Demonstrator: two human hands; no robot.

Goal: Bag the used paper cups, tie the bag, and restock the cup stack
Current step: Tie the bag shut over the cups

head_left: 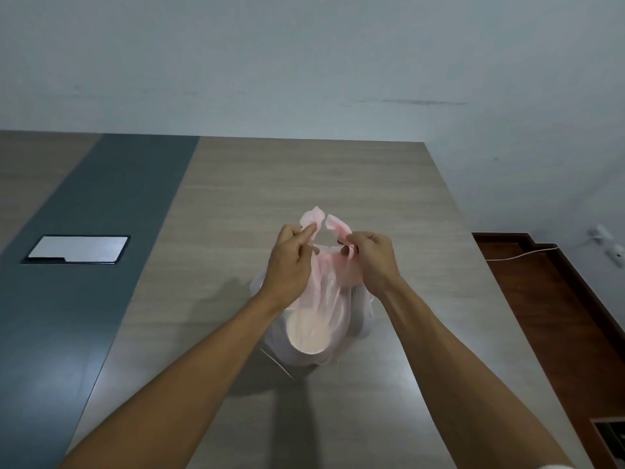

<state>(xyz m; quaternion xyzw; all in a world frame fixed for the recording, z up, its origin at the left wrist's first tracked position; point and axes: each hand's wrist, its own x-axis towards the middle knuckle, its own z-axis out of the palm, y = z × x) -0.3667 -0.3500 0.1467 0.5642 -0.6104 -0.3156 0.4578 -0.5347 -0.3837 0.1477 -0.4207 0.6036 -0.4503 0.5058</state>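
A thin pink plastic bag (326,299) stands on the wooden table (304,177) in the middle of the view. Through its film I make out pale paper cups (311,333), one with its round mouth facing me. My left hand (291,262) pinches the bag's left handle loop, and my right hand (368,258) pinches the right handle loop. Both loops stick up just above my fingers, a small gap apart. No cup stack is in view.
A dark grey strip (101,265) runs down the table's left part, with a silver cable hatch (77,248) set into it. The table's right edge drops to a reddish-brown floor (541,299), where a white cable (521,254) lies. A pale wall (304,62) rises behind.
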